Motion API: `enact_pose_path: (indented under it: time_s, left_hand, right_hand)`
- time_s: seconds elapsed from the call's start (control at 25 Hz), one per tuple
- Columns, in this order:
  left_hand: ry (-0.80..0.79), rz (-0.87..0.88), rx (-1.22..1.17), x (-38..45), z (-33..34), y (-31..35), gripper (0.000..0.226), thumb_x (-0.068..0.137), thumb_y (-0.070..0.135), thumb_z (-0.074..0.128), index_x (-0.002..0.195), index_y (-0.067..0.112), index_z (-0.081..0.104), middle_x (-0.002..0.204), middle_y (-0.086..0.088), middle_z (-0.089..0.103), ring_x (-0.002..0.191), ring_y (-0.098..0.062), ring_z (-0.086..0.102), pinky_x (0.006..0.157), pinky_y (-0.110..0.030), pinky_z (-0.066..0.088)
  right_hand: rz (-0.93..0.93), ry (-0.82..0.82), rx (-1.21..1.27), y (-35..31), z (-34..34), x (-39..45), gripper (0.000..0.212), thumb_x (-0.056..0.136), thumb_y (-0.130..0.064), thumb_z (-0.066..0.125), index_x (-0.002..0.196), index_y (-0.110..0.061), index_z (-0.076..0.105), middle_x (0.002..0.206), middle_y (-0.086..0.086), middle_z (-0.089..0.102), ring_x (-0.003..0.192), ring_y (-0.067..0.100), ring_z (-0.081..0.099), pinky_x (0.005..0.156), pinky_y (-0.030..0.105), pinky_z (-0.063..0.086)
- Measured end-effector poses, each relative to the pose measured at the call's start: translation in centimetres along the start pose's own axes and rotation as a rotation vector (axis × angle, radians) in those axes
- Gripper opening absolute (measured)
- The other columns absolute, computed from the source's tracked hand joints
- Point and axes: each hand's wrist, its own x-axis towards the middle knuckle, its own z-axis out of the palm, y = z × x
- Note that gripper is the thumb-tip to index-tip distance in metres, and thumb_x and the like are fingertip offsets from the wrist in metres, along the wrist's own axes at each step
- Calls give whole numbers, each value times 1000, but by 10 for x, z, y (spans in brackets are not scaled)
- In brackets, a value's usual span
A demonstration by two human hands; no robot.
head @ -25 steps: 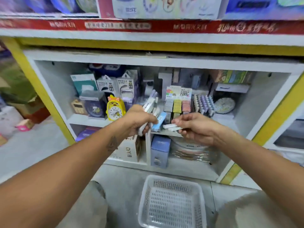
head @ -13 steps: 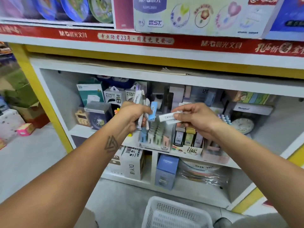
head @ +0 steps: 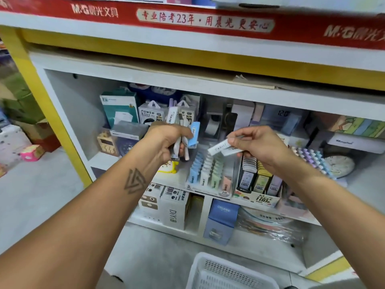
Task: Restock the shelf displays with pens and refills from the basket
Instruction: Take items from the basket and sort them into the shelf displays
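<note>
My left hand (head: 166,140) grips a bunch of pens and small refill packs (head: 183,130), white, pink and one light blue, held upright in front of the shelf. My right hand (head: 256,142) pinches two flat white refill packs (head: 223,148) just above a clear display tray (head: 208,174) that holds rows of blue, white, green and pink packs. Right of that tray stands a cardboard display of lead boxes (head: 258,180). The white plastic basket (head: 227,272) sits on the floor below, and the part in view looks empty.
The white shelf (head: 100,159) is crowded with power bank boxes (head: 150,113), a teal box (head: 118,109), clocks, a tape dispenser and a rack of pastel pens (head: 310,157). Boxes fill the lower shelf (head: 220,220). A yellow frame post (head: 48,113) stands left, with cartons on the floor beyond it.
The view has tilted up and closer to the shelf. Both hands keep their packs; the right hand has shifted slightly right, over the clear display tray.
</note>
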Motion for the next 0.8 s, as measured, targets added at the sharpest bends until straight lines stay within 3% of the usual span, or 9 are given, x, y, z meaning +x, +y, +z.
enact_pose_path:
  time_s: [0.12,0.24,0.48,0.64,0.8]
  left_hand:
    - [-5,-13,-11,3,-6,3,12,75,-8,70,78,-1,61,55,-13,53,29,-16,38,37,-17,36]
    - [9,-7,-13,5,-9,2,14,72,-9,72,72,-1,61,54,-13,53,31,-16,38,38,-18,38]
    - [-10,-39,4,4,-11,1,15,72,-9,71,69,0,59,54,-11,51,34,-15,36,39,-19,39]
    - [-12,-45,24,0,-9,0,17,71,-10,71,71,1,57,48,-10,51,33,-15,36,39,-20,41]
    - [-19,-37,74,-4,-8,-1,17,72,-9,71,74,1,57,42,-9,50,31,-15,37,39,-20,41]
  right_hand:
    - [-26,-42,-4,-3,3,4,13,84,-5,76,94,-14,79,86,11,78,70,18,69,53,20,52]
    - [-32,-55,-49,-3,4,9,20,83,1,75,94,-15,79,87,6,79,79,15,73,58,19,56]
    - [41,10,-46,3,6,17,13,80,-3,79,92,-9,78,82,7,78,68,12,71,57,17,54]
    - [-63,120,-277,-2,5,22,17,82,0,79,90,-15,73,79,3,77,65,8,72,54,19,55]
    - [-74,141,-353,-9,6,18,11,80,-6,83,82,-14,75,74,0,75,57,2,67,54,16,54]
